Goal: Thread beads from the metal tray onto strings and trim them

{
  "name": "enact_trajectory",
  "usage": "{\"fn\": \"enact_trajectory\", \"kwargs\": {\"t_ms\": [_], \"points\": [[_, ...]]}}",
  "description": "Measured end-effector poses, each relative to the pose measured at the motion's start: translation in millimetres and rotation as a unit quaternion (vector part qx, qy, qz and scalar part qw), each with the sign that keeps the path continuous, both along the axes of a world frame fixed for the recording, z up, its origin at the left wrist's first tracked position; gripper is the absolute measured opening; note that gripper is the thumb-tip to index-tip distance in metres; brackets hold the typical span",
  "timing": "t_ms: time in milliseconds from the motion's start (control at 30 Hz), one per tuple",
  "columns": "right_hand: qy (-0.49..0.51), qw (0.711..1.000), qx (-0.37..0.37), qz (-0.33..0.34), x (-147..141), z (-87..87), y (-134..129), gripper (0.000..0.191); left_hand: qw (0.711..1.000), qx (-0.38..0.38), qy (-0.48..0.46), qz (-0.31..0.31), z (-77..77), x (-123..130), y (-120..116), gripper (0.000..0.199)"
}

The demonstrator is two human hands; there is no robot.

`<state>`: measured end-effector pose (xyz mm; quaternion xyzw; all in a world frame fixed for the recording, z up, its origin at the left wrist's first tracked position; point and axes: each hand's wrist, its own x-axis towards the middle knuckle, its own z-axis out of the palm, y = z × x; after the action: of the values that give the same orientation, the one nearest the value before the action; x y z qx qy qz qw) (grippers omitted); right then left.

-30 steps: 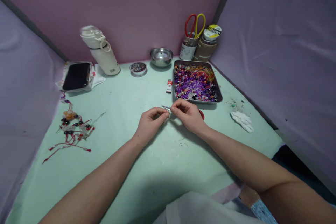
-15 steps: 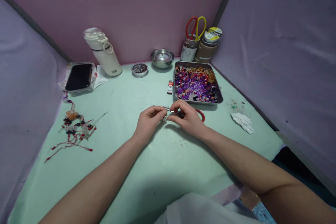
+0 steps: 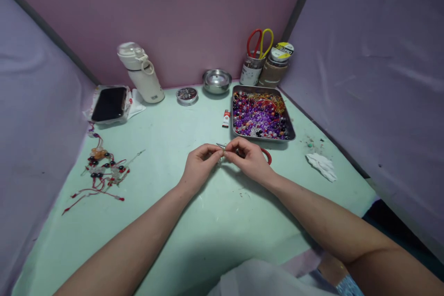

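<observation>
My left hand [image 3: 203, 164] and my right hand [image 3: 250, 161] meet fingertip to fingertip over the middle of the table. Each is closed in a pinch. A small piece of clear beads [image 3: 219, 162] shows just under the left fingertips; the hands hide most of it, and its thread is too fine to follow. Behind the fingers lies a pair of scissors with a red handle [image 3: 267, 156]. Its metal tip pokes out above the left fingers, and the right hand covers its middle.
Beyond the right hand stands a metal tray [image 3: 294, 135] of beads and threads, with a lighter [image 3: 225, 119] beside it. A steel bowl [image 3: 217, 82], a spool [image 3: 187, 95] and a bottle [image 3: 144, 76] line the back. Strung beads [image 3: 104, 166] lie left, a crumpled tissue [image 3: 321, 166] right.
The fingertips of my hands have come together, the right thumb now meeting the left fingers. The whole view has shifted slightly, so the table items appear a little lower.
</observation>
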<state>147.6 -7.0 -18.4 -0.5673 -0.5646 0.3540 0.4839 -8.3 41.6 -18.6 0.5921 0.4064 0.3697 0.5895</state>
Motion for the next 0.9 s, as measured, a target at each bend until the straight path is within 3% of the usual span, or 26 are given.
{"fn": "enact_trajectory", "kwargs": {"t_ms": [300, 600, 900], "points": [[0.033, 0.999, -0.035, -0.004, -1.1, 0.6, 1.8, 0.013, 0.999, 0.047, 0.019, 0.008, -3.0, -0.2, -2.0, 0.012], [-0.021, 0.999, 0.024, -0.012, -5.8, 3.9, 0.5, 0.009, 0.989, 0.118, 0.067, 0.051, -3.6, 3.7, -7.5, 0.009], [0.008, 1.0, 0.007, -0.027, -6.6, 1.8, 1.1, 0.011, 0.971, 0.207, 0.107, 0.056, -4.2, 3.0, -9.8, 0.009]]}}
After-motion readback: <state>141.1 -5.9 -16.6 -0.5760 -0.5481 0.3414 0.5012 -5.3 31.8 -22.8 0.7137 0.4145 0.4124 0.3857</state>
